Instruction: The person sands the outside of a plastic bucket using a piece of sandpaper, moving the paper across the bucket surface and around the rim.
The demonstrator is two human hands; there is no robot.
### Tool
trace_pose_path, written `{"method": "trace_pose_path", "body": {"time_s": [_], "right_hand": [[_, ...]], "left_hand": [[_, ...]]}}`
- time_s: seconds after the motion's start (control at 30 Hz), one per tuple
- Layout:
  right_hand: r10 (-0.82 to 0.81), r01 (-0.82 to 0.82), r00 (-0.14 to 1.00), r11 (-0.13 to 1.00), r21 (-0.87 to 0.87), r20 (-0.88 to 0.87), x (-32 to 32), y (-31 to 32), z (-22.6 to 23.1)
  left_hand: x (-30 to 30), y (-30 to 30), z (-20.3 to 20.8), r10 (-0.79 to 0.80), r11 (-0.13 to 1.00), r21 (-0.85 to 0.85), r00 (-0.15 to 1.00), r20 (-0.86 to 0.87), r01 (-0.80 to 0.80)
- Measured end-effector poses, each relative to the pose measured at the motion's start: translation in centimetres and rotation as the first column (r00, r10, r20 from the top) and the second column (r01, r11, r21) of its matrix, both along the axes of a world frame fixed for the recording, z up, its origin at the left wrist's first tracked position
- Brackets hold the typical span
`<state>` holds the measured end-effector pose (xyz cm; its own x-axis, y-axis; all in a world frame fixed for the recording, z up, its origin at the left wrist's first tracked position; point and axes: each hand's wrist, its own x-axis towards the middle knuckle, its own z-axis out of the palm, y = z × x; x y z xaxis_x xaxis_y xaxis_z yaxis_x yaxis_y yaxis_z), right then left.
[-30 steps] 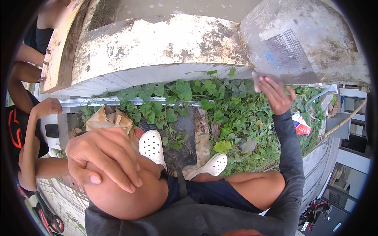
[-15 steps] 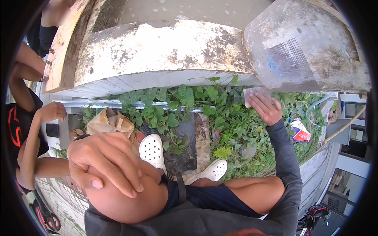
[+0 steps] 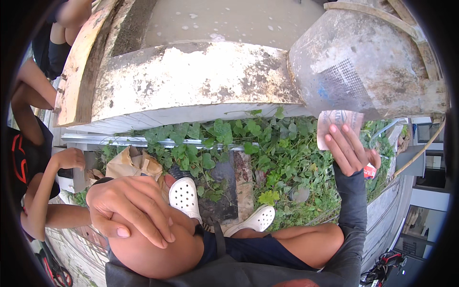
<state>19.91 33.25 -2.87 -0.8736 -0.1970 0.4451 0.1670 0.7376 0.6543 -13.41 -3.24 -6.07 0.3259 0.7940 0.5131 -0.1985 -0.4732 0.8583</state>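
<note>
My right hand [image 3: 349,150] holds a small, pinkish-brown sheet of sandpaper [image 3: 339,119] with print on its face, the fingers lying across it. It is raised over the green vines [image 3: 291,148], just below a grey rounded metal drum [image 3: 330,52] with a mesh patch. My left hand [image 3: 131,203] lies over my bent left knee [image 3: 143,253], fingers loosely spread, with nothing in it. A peeling white ledge [image 3: 191,76] runs across in front of me, and the sheet is apart from it.
Murky water [image 3: 215,24] fills the basin behind the ledge. Another person's arm [image 3: 40,186] is close at left, beside a wooden post [image 3: 86,71]. A metal rail [image 3: 114,140] and brown paper bag [image 3: 131,162] lie near my white clogs [image 3: 184,196]. A bamboo pole leans at right.
My right hand has moved right and lifted toward me with the sheet of sandpaper, turning its printed face into view. My left hand stays on the knee. The view has tilted slightly upward.
</note>
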Motion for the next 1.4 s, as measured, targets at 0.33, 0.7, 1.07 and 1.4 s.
{"method": "trace_pose_path", "body": {"time_s": [0.33,0.7,1.07,1.4], "right_hand": [[0.065,-0.06,0.981,0.998,-0.036,0.181,-1.1,5.9,-9.2],[0.108,-0.104,0.994,0.98,0.171,-0.012,-1.7,0.8,0.2],[0.016,-0.009,0.992,0.998,0.058,-0.129,-3.5,5.0,-5.6],[0.077,-0.083,0.966,0.996,-0.012,-0.246,-8.6,2.9,-2.1]], "left_hand": [[-0.1,-0.5,1.0,-0.045,0.999,-0.009,0.999,0.009,0.045],[-0.3,-1.1,1.5,-0.07,0.997,-0.025,0.997,-0.044,0.069],[0.0,-0.6,1.0,-0.046,0.999,-0.029,0.996,-0.078,0.044],[0.3,-0.9,0.9,-0.041,0.996,-0.086,0.997,-0.072,0.035]]}}
